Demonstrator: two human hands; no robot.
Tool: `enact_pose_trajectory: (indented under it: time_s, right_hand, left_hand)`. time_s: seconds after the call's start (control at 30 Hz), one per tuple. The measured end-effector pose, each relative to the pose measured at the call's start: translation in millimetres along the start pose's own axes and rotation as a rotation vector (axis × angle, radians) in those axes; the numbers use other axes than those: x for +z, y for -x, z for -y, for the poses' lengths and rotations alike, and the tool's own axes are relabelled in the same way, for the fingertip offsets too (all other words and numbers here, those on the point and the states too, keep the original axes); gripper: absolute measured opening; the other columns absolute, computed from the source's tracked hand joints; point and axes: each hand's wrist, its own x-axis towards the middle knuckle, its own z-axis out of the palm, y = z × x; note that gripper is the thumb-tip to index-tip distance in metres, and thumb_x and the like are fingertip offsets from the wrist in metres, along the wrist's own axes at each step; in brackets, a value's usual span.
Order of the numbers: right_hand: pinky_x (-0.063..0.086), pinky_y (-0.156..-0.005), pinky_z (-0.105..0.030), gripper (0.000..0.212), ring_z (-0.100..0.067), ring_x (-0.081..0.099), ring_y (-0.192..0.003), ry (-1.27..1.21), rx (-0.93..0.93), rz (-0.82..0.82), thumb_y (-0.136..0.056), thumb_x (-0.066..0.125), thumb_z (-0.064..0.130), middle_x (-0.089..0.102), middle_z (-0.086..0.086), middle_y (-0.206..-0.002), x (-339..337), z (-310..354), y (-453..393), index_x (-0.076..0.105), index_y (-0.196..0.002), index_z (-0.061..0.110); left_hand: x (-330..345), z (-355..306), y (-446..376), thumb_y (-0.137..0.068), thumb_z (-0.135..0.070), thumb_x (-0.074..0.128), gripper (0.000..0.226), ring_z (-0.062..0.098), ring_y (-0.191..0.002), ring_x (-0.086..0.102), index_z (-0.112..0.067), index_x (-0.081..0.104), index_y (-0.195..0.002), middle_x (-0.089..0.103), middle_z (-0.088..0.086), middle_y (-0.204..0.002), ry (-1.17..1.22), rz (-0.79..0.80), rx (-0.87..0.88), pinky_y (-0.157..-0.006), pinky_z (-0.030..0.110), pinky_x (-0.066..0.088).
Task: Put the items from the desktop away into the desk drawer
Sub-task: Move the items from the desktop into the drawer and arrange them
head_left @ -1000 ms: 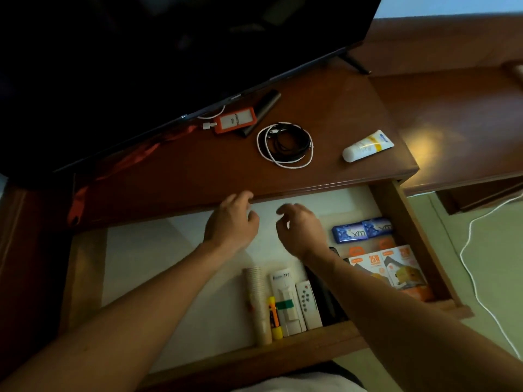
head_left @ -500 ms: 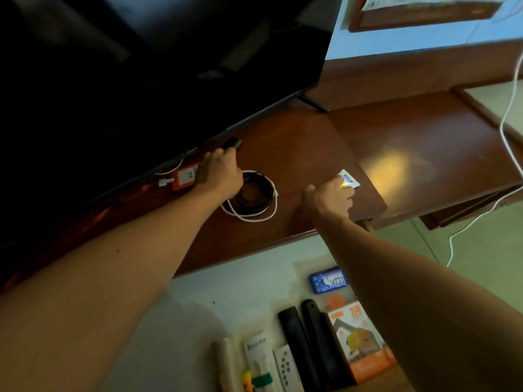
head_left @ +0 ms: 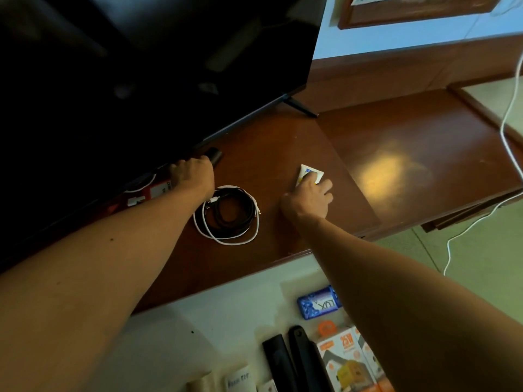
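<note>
Right hand (head_left: 308,198): fingers curled down over the near end of a white cream tube (head_left: 311,174), which lies flat on the counter (head_left: 283,142) toward its right edge; only the tube's crimped far end shows past the knuckles.

Left hand (head_left: 192,174): fingers closed round a black remote (head_left: 214,154) at the counter's back, right under the lower edge of the TV (head_left: 155,66). The remote's far tip pokes out beyond the hand.

Just beside the left wrist, an orange badge holder (head_left: 158,190) lies partly under the TV edge.

Between the two forearms, coiled cables (head_left: 226,215), one black and one white, lie mid-counter, apart from both hands.

Bare wood runs from the coil to the counter's front edge and round the tube.

Below the front edge the open drawer (head_left: 226,306) shows a pale floor. At its right side: a blue soap packet (head_left: 318,304), two black remotes (head_left: 291,360), orange boxes (head_left: 348,360). Its left part is bare.
</note>
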Motion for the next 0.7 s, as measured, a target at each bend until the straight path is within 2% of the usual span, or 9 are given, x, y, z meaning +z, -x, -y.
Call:
enact_pose_trajectory:
  time_s: [0.13,0.3,0.4,0.5,0.6,0.7]
  right_hand:
    - [0.040,-0.103,-0.050,0.060,-0.038,0.037,-0.127,-0.012,-0.022,0.013,-0.089,0.063,0.030,0.036,-0.016,-0.137,2,-3,-1,0.034,-0.140,0.016]
    - [0.043,-0.100,-0.051,0.051,-0.037,0.042,-0.124,-0.010,-0.079,-0.001,-0.096,0.054,0.036,0.042,-0.015,-0.137,6,-9,-1,0.035,-0.141,0.019]
    - [0.042,-0.101,-0.052,0.050,-0.038,0.043,-0.125,-0.024,-0.086,0.019,-0.096,0.053,0.033,0.043,-0.014,-0.138,3,-9,-2,0.036,-0.141,0.018]
    - [0.043,-0.101,-0.052,0.059,-0.039,0.044,-0.125,-0.084,-0.074,0.046,-0.090,0.059,0.028,0.045,-0.015,-0.137,-2,-6,-1,0.035,-0.142,0.015]
    - [0.042,-0.101,-0.050,0.064,-0.040,0.044,-0.126,-0.123,-0.108,0.061,-0.085,0.063,0.024,0.046,-0.015,-0.139,-5,-1,2,0.035,-0.141,0.012]
    - [0.042,-0.103,-0.048,0.062,-0.039,0.045,-0.127,-0.155,-0.128,0.080,-0.085,0.063,0.022,0.046,-0.016,-0.140,-6,5,8,0.036,-0.139,0.009]
  left_hand:
    - [6,1,-5,-0.090,-0.015,0.067,0.042,0.040,-0.118,0.057,-0.005,0.052,-0.128,0.062,0.022,-0.123,0.016,-0.031,0.033,-0.096,0.048,0.044]
    - [12,-4,-4,-0.090,-0.016,0.068,0.036,0.038,-0.110,0.062,-0.003,0.056,-0.121,0.064,0.021,-0.117,-0.037,-0.119,0.144,-0.091,0.046,0.048]
    - [13,-10,-2,-0.091,-0.014,0.067,0.039,0.036,-0.111,0.059,-0.001,0.052,-0.125,0.060,0.021,-0.120,-0.039,-0.185,0.221,-0.085,0.041,0.051]
    - [10,-15,-3,-0.095,-0.016,0.062,0.045,0.035,-0.116,0.054,0.000,0.046,-0.134,0.056,0.021,-0.126,-0.012,-0.250,0.272,-0.088,0.039,0.050]
    - [-1,-21,1,-0.098,-0.019,0.057,0.048,0.037,-0.119,0.052,0.000,0.041,-0.140,0.054,0.022,-0.130,0.079,-0.269,0.266,-0.090,0.042,0.049]
    - [-12,-24,12,-0.100,-0.020,0.053,0.043,0.037,-0.119,0.052,-0.002,0.044,-0.137,0.054,0.022,-0.130,0.153,-0.293,0.243,-0.090,0.043,0.048]
